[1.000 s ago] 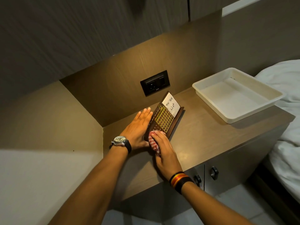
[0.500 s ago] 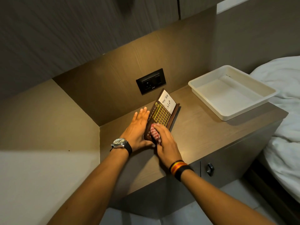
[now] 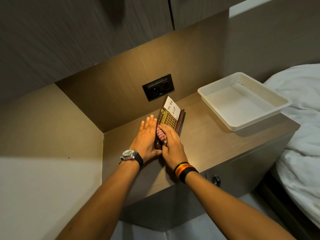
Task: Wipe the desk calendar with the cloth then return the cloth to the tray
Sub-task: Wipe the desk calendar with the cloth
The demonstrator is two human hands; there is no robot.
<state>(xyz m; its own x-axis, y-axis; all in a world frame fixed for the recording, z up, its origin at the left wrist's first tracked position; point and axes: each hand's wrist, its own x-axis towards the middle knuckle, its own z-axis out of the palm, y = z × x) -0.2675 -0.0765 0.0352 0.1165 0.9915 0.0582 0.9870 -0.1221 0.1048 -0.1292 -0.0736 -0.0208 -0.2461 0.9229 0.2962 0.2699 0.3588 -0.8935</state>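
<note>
Between the two hands the desk calendar (image 3: 170,119) is lying flat on the bedside top (image 3: 216,141), probably so it does not slide. The left hand (image 3: 147,135) is resting open, fingers straight, against its left edge. The right hand (image 3: 171,144) is pressing the bunched striped cloth (image 3: 160,135) on its near part. Well apart, to the right of the right hand, the tray (image 3: 284,103) is waiting.

The right hand (image 3: 170,144) covers most of the cloth (image 3: 161,135), leaving only a striped fold showing. Both hands hide the near part of the desk calendar (image 3: 170,118); its grid print is too small to read. The bed (image 3: 301,129) runs off the right edge.
</note>
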